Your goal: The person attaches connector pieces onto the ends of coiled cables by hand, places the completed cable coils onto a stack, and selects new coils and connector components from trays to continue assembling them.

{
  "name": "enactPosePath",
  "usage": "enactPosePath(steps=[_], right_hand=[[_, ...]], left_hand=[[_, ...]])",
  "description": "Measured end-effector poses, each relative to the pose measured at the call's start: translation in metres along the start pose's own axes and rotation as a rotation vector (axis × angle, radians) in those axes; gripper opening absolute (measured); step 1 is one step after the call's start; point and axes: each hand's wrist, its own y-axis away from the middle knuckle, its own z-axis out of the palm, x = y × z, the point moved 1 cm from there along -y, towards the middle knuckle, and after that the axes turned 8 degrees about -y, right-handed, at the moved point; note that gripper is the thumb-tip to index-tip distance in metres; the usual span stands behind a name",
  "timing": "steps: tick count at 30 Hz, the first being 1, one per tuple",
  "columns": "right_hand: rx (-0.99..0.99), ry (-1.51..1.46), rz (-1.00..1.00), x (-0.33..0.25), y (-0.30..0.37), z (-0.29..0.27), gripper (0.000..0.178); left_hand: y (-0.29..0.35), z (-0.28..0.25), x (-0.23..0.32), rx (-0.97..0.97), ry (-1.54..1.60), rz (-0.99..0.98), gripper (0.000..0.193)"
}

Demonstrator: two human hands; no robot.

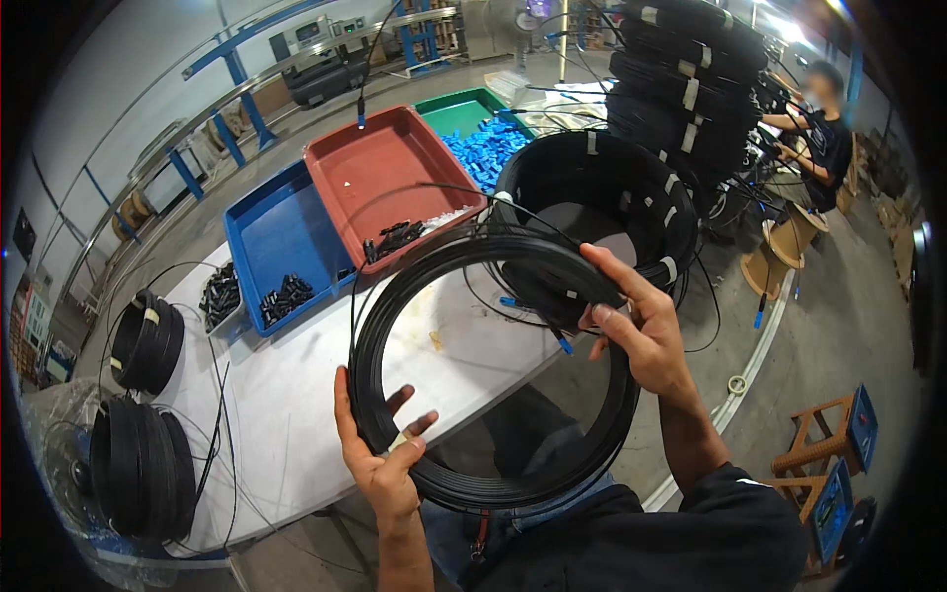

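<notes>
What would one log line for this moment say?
left hand: grips cable coil bottom | right hand: grips coil's upper right | coil: above white table edge

I see my left hand [380, 464] gripping the near edge of a black cable coil [493, 365], my right hand [636, 326] clasping its far right side. Beyond it on the white table [296, 395] lie a red tray [385, 178] and a blue tray [281, 237].
</notes>
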Motion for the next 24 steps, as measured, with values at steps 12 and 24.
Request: enactPosePath(steps=[12,24], right_hand=[[0.338,0.374,-0.09,-0.055,-0.026,-0.056,0.052],[0.582,0.76,-0.204,-0.063,-0.045,-0.107,0.053]], left_hand=[[-0.126,0.092,0.048,-0.464,-0.107,0.095,0.102],[-0.251,0.239,0.036,-0.938,-0.289,0.088,0.093]])
